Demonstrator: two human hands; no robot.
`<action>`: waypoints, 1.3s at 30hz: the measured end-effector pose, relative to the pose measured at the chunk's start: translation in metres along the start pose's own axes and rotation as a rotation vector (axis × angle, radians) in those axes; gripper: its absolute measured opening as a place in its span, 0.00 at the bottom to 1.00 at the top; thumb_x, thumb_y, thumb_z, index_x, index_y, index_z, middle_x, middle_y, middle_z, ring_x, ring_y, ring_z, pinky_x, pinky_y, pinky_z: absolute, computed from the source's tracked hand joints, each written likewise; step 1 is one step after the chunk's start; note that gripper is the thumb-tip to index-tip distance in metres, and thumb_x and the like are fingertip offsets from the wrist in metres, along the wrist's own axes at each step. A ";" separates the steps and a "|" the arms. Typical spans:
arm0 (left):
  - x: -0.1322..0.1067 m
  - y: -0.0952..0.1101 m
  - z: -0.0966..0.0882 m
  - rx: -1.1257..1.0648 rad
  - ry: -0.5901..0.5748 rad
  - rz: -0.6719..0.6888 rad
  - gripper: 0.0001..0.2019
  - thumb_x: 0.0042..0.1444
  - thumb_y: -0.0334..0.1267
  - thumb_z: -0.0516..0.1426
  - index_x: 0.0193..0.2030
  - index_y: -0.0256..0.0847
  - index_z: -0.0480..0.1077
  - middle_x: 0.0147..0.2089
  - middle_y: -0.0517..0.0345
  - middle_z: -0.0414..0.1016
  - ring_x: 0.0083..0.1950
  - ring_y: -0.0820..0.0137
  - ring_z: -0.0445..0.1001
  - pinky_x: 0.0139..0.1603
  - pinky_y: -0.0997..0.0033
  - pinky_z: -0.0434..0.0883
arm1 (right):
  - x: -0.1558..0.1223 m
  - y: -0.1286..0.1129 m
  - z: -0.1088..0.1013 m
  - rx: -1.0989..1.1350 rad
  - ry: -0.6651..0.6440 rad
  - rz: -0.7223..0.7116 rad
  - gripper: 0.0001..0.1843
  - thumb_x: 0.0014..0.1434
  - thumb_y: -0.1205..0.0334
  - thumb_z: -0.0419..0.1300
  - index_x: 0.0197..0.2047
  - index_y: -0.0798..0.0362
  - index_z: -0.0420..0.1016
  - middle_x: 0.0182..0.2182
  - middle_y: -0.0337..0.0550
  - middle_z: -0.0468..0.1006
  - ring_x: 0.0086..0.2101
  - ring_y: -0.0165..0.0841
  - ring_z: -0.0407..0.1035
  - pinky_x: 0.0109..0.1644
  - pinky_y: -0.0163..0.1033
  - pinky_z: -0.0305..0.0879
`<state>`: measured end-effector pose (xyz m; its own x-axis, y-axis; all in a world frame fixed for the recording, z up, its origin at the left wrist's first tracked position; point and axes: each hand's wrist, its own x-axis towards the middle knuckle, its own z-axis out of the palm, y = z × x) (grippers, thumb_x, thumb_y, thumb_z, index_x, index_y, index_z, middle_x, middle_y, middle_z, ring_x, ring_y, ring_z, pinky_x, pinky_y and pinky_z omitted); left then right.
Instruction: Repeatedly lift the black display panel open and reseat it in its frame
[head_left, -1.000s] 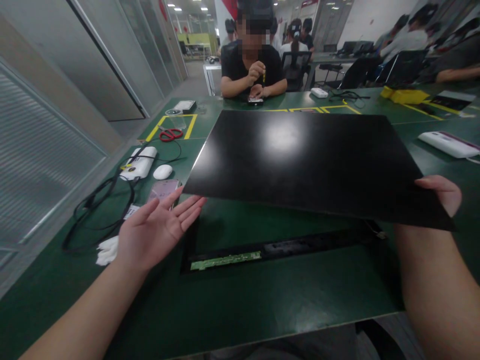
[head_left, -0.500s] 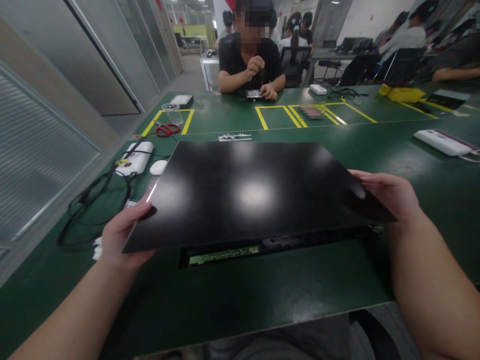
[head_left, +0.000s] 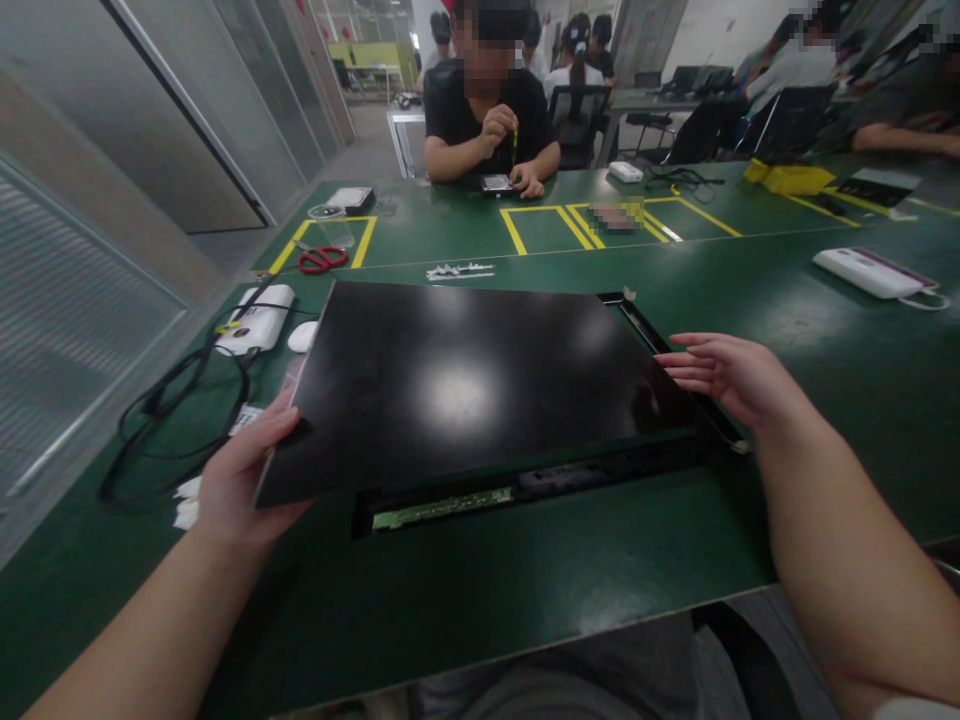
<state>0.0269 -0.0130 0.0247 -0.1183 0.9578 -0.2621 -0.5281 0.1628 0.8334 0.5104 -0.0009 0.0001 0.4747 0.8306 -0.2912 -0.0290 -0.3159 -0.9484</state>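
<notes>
Broadly, a dark green table fills the lower and middle view. Beyond its far edge, at the upper middle, sits a person in a black short-sleeved top, one hand holding a slim yellow tool above a small dark rectangular device.

Across the centre lies a flat, glossy black rectangular panel, its lower-left corner raised and tilted above the table. Beneath it, a thin black rectangular frame shows along the panel's near and right edges; a narrow green circuit board lies along the near strip, toward the left. Whether the panel's right side rests on the frame cannot be told.

The left hand, at the lower left, pinches that raised corner, thumb flat on the glossy face and fingers tucked underneath. The right hand, at the right of centre, is spread loosely with nothing gripped, fingers straight and pointing left; its fingertips are at the panel's right edge, contact unclear.

At the upper right sits a bright yellow angular object. Toward the upper left, a clear plastic cup stands behind red-handled scissors; its contents are too faint to make out. Smaller yet, a smooth white rounded object lies just beside the panel's left edge.
</notes>
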 end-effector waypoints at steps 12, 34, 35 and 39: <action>-0.002 -0.010 -0.006 0.170 -0.331 -0.027 0.31 0.48 0.40 0.75 0.61 0.44 0.82 0.51 0.52 0.91 0.63 0.46 0.84 0.65 0.56 0.81 | 0.002 0.009 -0.001 -0.167 0.130 -0.116 0.05 0.55 0.69 0.67 0.35 0.50 0.81 0.30 0.45 0.84 0.27 0.32 0.77 0.27 0.34 0.74; -0.001 -0.014 -0.003 0.142 -0.322 -0.042 0.25 0.48 0.37 0.78 0.54 0.44 0.82 0.53 0.52 0.90 0.60 0.51 0.86 0.63 0.64 0.82 | -0.009 0.002 0.008 -0.281 0.225 -0.143 0.09 0.55 0.75 0.63 0.35 0.53 0.81 0.28 0.46 0.83 0.26 0.30 0.76 0.26 0.31 0.72; -0.001 -0.014 -0.002 0.149 -0.294 -0.028 0.26 0.46 0.38 0.79 0.52 0.44 0.82 0.52 0.52 0.90 0.59 0.51 0.87 0.62 0.64 0.82 | -0.009 0.001 0.008 -0.283 0.220 -0.142 0.09 0.55 0.76 0.63 0.36 0.53 0.81 0.28 0.46 0.83 0.26 0.30 0.76 0.26 0.31 0.72; 0.000 -0.015 -0.002 0.183 -0.250 -0.012 0.28 0.43 0.39 0.80 0.53 0.45 0.81 0.50 0.55 0.91 0.54 0.53 0.88 0.59 0.63 0.84 | -0.011 0.000 0.009 -0.294 0.216 -0.136 0.09 0.56 0.75 0.63 0.36 0.54 0.81 0.29 0.47 0.84 0.25 0.30 0.76 0.27 0.32 0.72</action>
<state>0.0332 -0.0165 0.0108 0.1099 0.9804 -0.1636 -0.3650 0.1929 0.9108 0.4978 -0.0057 0.0018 0.6322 0.7681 -0.1019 0.2855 -0.3531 -0.8909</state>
